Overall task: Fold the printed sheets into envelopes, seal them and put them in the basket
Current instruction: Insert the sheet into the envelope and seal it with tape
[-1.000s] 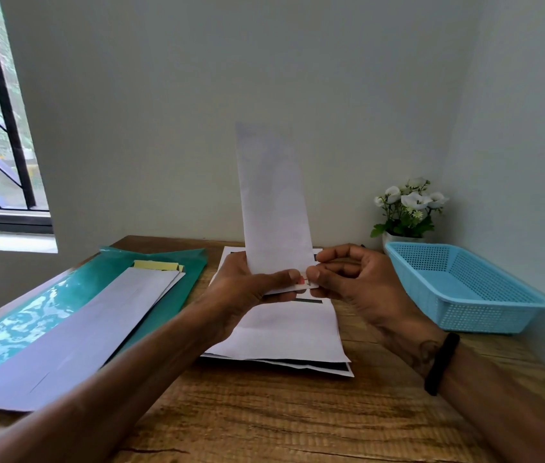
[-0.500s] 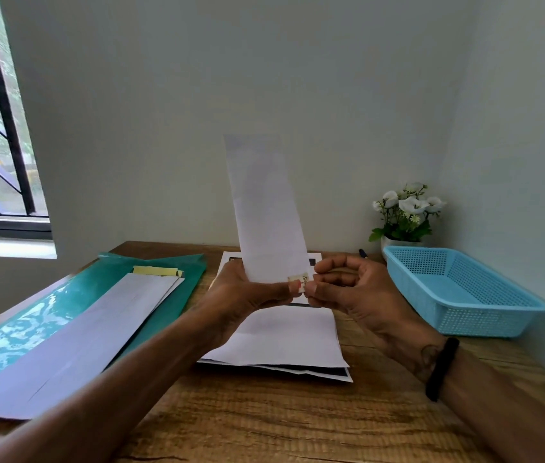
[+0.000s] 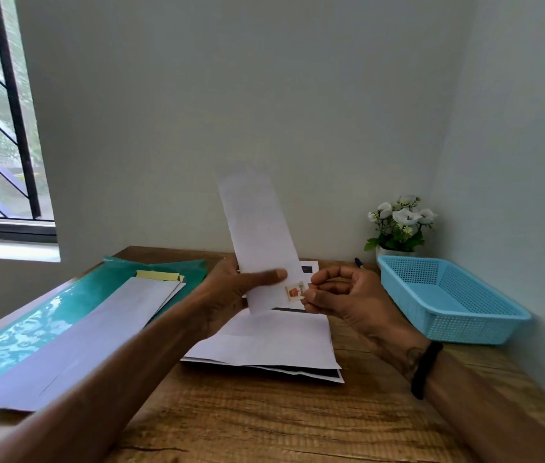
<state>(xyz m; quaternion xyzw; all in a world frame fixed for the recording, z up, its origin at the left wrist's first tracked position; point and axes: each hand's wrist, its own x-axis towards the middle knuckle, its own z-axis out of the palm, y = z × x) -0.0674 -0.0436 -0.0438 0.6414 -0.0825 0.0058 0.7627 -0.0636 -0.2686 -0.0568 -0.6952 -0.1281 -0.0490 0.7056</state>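
Note:
My left hand [image 3: 231,292] holds a long white envelope [image 3: 257,228] upright above the table, thumb across its lower part. A small sticker with a red picture [image 3: 295,291] sits on the envelope's lower right corner. The fingertips of my right hand [image 3: 341,295] touch that sticker's right edge. Under both hands lies a stack of printed sheets [image 3: 274,342], white side up with dark print showing at the edges. The light blue plastic basket [image 3: 458,315] stands at the right by the wall, with nothing visible inside.
Long white envelopes [image 3: 74,342] lie on a green plastic folder [image 3: 30,325] at the left, with yellow paper [image 3: 157,275] behind them. A pot of white flowers [image 3: 398,225] and a pen [image 3: 359,262] stand at the back right. A window is on the left.
The envelope has tilted left and dropped lower in view. My left thumb slid left, uncovering the sticker at the corner. My right fingertips stay at the sticker.

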